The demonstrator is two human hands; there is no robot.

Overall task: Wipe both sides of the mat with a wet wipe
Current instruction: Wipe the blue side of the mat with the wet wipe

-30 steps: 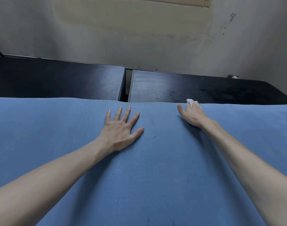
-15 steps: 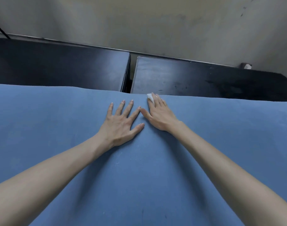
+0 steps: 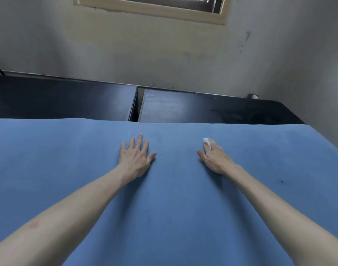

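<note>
Right hand (image 3: 215,159) slid right from left hand (image 3: 136,158), flat fingers pressing wet wipe (image 3: 206,141) on blue mat (image 3: 175,208); left palm flat, holding nothing.

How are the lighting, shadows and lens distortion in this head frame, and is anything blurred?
Head view: dim, soft, even light with no glare; faint shadows lie on the mat beside both forearms. Wide-angle bowing curves the mat's far edge and tilts the walls. The left hand is fairly sharp; the right hand and wet wipe look slightly smeared.

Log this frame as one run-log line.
stage: wiping top side | left hand: flat on mat | right hand: pressing wet wipe | underside: unseen
</note>
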